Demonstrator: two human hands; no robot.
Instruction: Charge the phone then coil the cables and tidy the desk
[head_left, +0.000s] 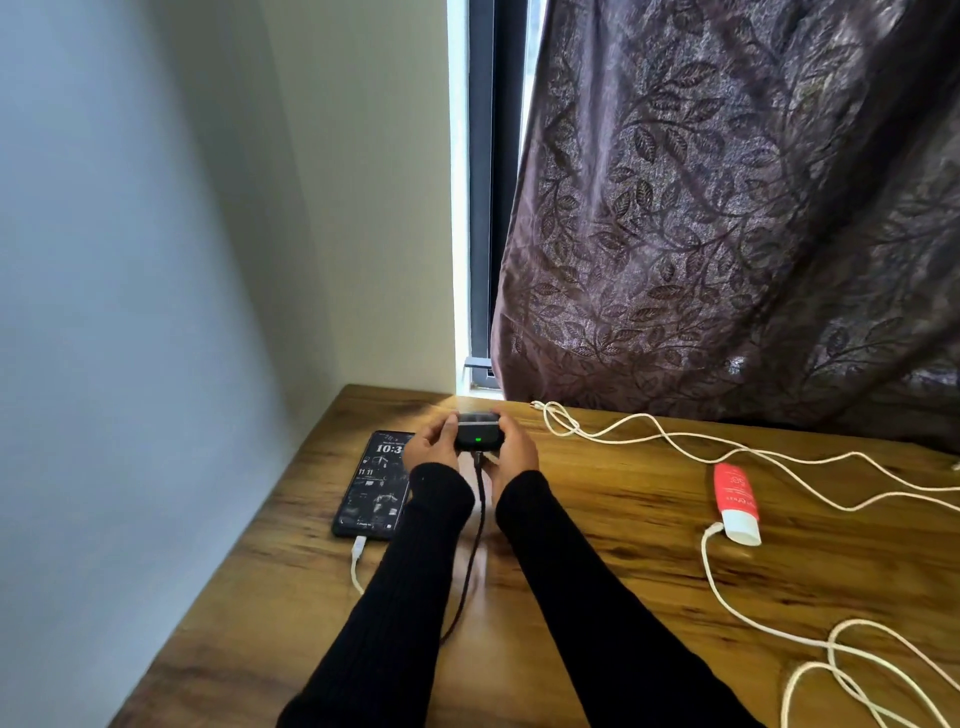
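A black phone (373, 483) lies face up on the wooden desk (597, 519) at the left, its screen lit, with a white cable (357, 564) plugged into its near end. Between my hands is a small black device (478, 438) with a green light, held just above the desk. My left hand (430, 444) grips its left side and my right hand (513, 451) its right side. A dark braided cable (474, 545) runs from the device toward me between my black sleeves.
Loose white cables (675, 447) sprawl across the right half of the desk, looping at the near right corner (852, 670). A red and white tube (736, 503) lies among them. A patterned curtain (727, 208) hangs behind the desk; a wall is at the left.
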